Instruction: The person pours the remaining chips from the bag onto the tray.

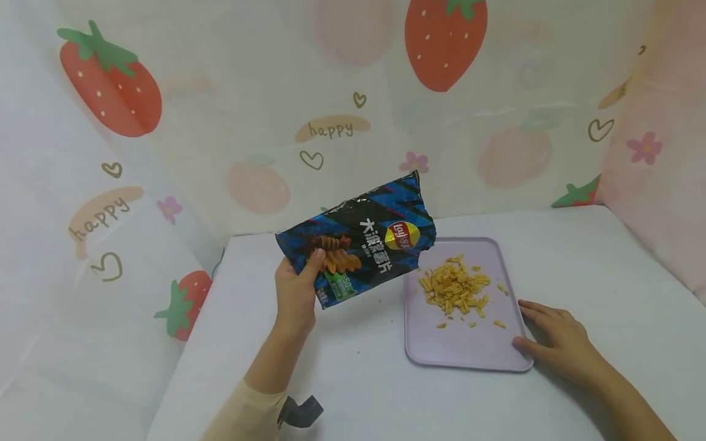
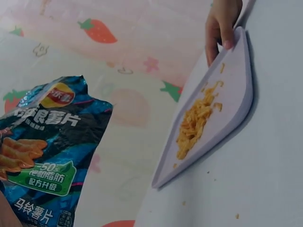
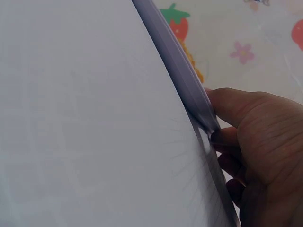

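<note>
My left hand (image 1: 296, 296) holds a blue and black potato chip bag (image 1: 380, 245) up above the table, thumb across its printed front. The bag's right end is torn and ragged; it tilts with that end higher. In the left wrist view the bag (image 2: 52, 146) fills the left side. A pile of crinkled yellow chip pieces (image 1: 453, 288) lies on a pale purple tray (image 1: 469, 355). At the tray's right edge, my right hand (image 1: 562, 340) grips the rim. The right wrist view shows the thumb on the rim and the fingers curled beside it.
The tray lies on a white-covered table (image 1: 353, 398). A few crumbs dot the cloth left of the tray. Behind stands a curtain (image 1: 265, 122) printed with strawberries, and similar sheets hang at both sides. A dark strip (image 1: 300, 412) sticks out by the left sleeve.
</note>
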A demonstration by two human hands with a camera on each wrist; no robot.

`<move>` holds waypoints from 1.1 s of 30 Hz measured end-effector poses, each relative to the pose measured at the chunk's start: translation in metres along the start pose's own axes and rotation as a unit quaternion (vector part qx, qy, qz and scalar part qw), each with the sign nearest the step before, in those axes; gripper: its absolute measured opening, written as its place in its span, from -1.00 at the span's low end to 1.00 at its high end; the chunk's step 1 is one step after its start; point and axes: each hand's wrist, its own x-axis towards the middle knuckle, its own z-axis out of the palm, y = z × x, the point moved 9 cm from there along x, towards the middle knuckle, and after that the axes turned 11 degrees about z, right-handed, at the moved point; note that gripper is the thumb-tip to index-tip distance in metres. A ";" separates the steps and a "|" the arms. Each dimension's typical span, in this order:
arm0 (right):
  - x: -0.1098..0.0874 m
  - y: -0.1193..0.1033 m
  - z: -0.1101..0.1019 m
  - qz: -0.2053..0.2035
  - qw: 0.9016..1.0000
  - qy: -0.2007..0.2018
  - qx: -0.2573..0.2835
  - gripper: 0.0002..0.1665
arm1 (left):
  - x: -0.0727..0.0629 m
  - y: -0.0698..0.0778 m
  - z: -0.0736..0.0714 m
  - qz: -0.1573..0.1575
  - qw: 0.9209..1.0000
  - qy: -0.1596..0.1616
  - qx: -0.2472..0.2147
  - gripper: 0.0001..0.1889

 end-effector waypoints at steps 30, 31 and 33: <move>0.000 -0.001 0.000 0.006 1.000 -0.012 -0.005 -0.13 | -0.010 -0.027 -0.020 -0.050 0.998 0.032 0.033 -0.46; 0.000 -0.001 0.000 0.006 1.000 -0.013 -0.004 -0.13 | -0.009 -0.027 -0.021 -0.049 0.998 0.034 0.032 -0.46; 0.000 -0.001 -0.001 0.006 1.000 -0.013 -0.004 -0.13 | -0.007 -0.028 -0.023 -0.049 0.998 0.038 0.031 -0.45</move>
